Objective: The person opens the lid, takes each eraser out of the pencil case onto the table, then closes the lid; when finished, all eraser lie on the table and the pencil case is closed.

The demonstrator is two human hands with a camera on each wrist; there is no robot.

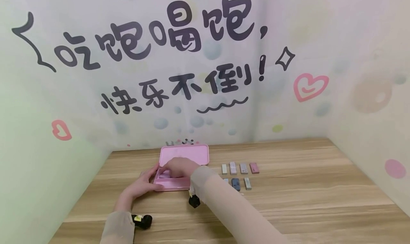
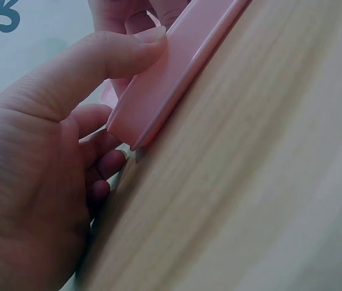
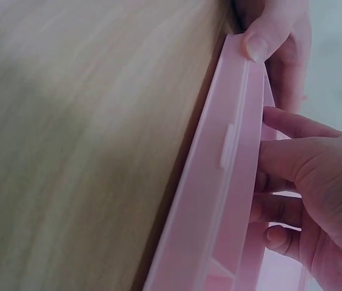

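Note:
A pink hinged case [image 1: 173,184] lies on the table with its lid [image 1: 192,154] raised at the back. My left hand [image 1: 141,185] grips the case's left end, its thumb [image 2: 150,45] on the front edge and fingers around the end. Over the case, my right hand [image 1: 180,166] reaches in from the right. In the right wrist view its bent fingers [image 3: 283,159] are inside, behind the front wall. A pale lilac piece [image 1: 165,174] shows near those fingertips in the head view. Whether they pinch it is hidden.
Right of the case are small rectangular blocks in two rows, among them a dusky red block [image 1: 254,168], a lilac block [image 1: 232,168] and a dark blue block [image 1: 235,184]. My right forearm crosses in front of them. A printed backdrop [image 1: 224,123] stands behind the wooden table [image 1: 304,187].

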